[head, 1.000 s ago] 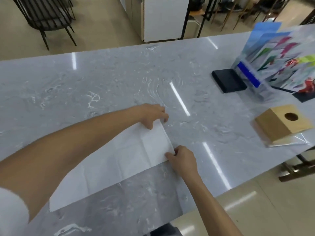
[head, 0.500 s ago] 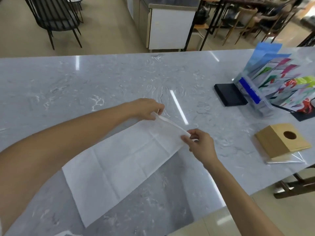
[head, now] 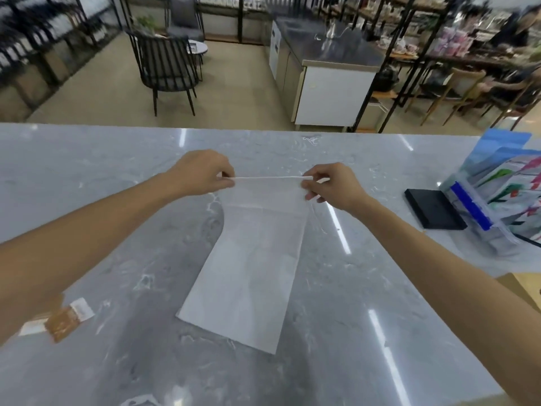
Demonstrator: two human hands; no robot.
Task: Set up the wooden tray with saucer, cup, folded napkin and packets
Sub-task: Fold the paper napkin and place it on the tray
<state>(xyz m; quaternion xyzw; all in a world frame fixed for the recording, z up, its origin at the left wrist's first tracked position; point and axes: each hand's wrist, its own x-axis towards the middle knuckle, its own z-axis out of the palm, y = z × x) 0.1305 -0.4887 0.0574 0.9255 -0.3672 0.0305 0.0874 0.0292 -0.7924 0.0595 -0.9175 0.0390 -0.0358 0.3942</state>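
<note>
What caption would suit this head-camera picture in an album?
Both hands, left hand and right hand, lift a white napkin by its far edge above a marble counter.

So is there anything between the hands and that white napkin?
No. The left hand and the right hand each pinch a far corner of the napkin, lifting that edge while the near end lies on the marble counter. The tray is not in view.

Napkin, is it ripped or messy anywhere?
No tear shows. The napkin is creased from folding, and its far edge is pinched up by the left hand and right hand, so it bows. The near end lies flat on the counter, slightly askew.
</note>
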